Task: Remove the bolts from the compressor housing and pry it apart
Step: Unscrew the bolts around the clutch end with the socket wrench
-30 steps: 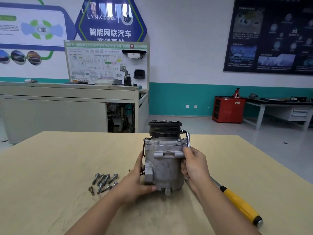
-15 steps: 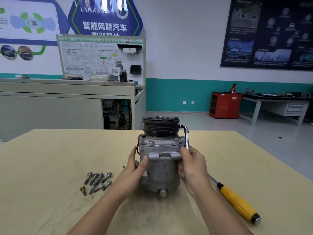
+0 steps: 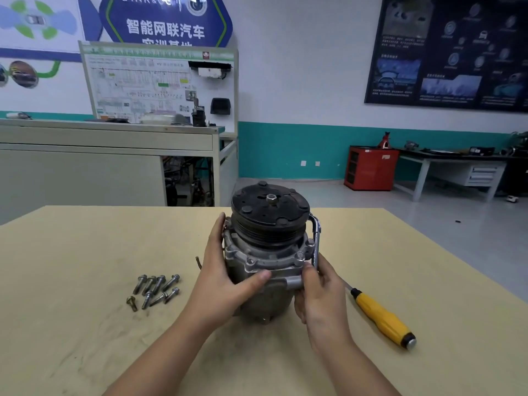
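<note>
Left of the left hand (image 3: 225,284), loose bolts (image 3: 155,291) lie heaped on the tan table (image 3: 71,252). That hand has slid up from the base of the compressor housing (image 3: 265,258) to its top flange, thumb across the front, fingers curled behind. The unit, standing between both hands, now tips its pulley toward the camera. The right hand (image 3: 320,292) clasps an L-shaped wrench (image 3: 316,238) against the housing's side. Splitting the housing likely comes next. Right of it lies a yellow-handled screwdriver (image 3: 383,318); far beyond stands a red cabinet (image 3: 370,167).
</note>
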`<state>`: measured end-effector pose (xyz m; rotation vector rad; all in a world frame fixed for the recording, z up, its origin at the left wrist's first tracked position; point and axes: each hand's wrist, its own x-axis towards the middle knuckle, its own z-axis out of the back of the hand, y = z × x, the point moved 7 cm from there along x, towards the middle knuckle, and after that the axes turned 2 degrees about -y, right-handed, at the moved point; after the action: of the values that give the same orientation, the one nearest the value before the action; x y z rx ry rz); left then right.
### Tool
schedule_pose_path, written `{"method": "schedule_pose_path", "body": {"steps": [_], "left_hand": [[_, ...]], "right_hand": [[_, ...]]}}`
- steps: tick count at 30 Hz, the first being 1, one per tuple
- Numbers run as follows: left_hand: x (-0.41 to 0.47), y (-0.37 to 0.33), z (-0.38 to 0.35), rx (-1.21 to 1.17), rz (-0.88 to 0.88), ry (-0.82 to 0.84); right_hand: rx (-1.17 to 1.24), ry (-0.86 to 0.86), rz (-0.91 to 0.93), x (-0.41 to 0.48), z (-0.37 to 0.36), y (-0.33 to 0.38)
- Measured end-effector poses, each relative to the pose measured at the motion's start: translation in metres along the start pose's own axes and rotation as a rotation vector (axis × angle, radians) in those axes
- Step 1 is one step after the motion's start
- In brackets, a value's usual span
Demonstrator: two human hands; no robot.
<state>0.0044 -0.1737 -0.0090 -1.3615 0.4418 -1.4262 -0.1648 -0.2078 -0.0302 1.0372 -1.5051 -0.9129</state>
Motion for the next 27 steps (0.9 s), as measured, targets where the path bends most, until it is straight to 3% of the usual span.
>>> {"method": "schedule_pose_path", "body": {"steps": [10, 15, 20, 24, 27], "left_hand": [[-0.003, 0.003, 0.002, -0.111, -0.004, -0.006], [-0.003, 0.006, 0.002, -0.154, 0.013, -0.004], [0.000, 0.007, 0.002, -0.149, -0.009, 0.006], [0.001, 0.009, 0.003, -0.135, -0.031, 0.001], [0.002, 0.009, 0.003, -0.134, -0.032, 0.004]], "right_hand": [[0.104, -0.126, -0.096, -0.001, 0.009, -0.010], [0.116, -0.218, 0.031, 0.017, 0.031, 0.009], [0.502, -0.058, 0.177, 0.028, 0.025, 0.067], [0.583, 0.120, 0.250, 0.021, 0.003, 0.103], [0.453, 0.250, 0.188, 0.017, -0.010, 0.108]]}}
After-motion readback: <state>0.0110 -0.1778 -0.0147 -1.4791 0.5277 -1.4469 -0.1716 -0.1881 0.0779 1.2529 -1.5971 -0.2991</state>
